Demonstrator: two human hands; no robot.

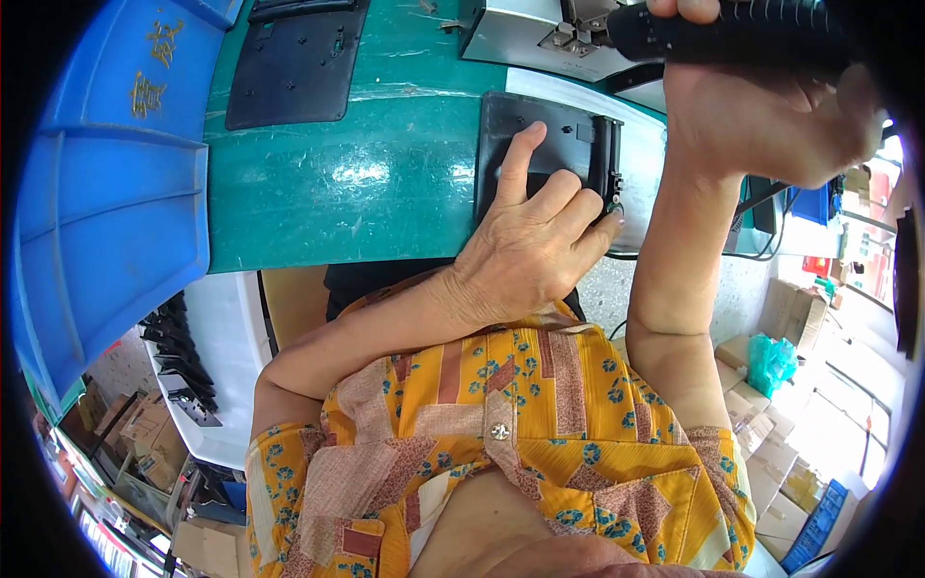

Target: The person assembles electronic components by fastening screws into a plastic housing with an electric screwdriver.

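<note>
My left hand [540, 231] lies over the near part of a black plastic panel [556, 135] on the green table. One finger stretches up across the panel, and the others bend toward its right edge, beside small metal parts [617, 188]. The fingertips at that edge are partly hidden. Raised at the upper right, my right hand [771, 125] is wrapped around a black cylindrical tool that looks like an electric screwdriver [718, 37]. Its narrow end points left, toward the front of a light metal box with a small mechanism [568, 39].
A second black panel [294, 72] lies at the far left of the green table [385, 207]. Left of it stands a big blue plastic bin [116, 212]. Below is a white tray [226, 337] with several black parts. Cables and cardboard boxes [795, 313] are at the right.
</note>
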